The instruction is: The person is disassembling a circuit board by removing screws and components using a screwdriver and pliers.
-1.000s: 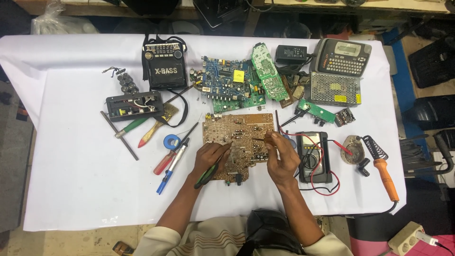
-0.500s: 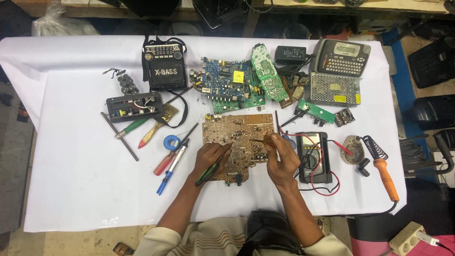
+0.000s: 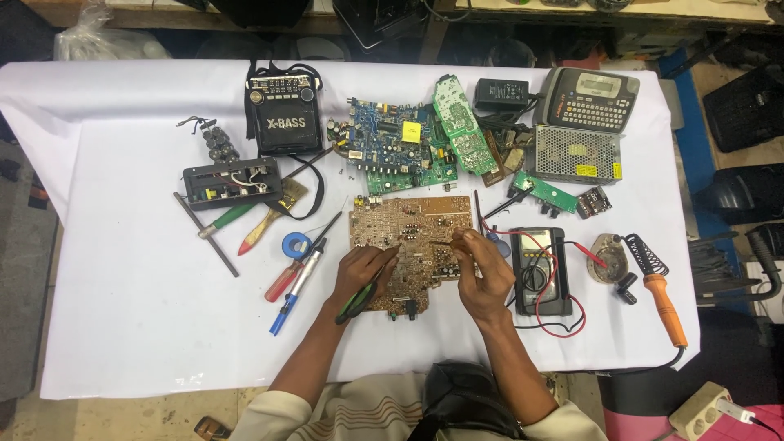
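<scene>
A brown circuit board lies flat in the middle of the white-covered table. My left hand rests on the board's lower left part and grips a green-handled tool that points at the board. My right hand sits at the board's right edge and holds a thin brown-handled tool, its tip touching the board's surface. What sort of tip each tool has is too small to tell.
A multimeter with red and black leads lies right of my right hand, an orange soldering iron further right. Screwdrivers and a blue tape roll lie left. A black radio, green boards and a label printer sit behind.
Both hands stay on the brown board. The left hand and its green-handled tool have shifted slightly; the right hand's tool tip stays on the board.
</scene>
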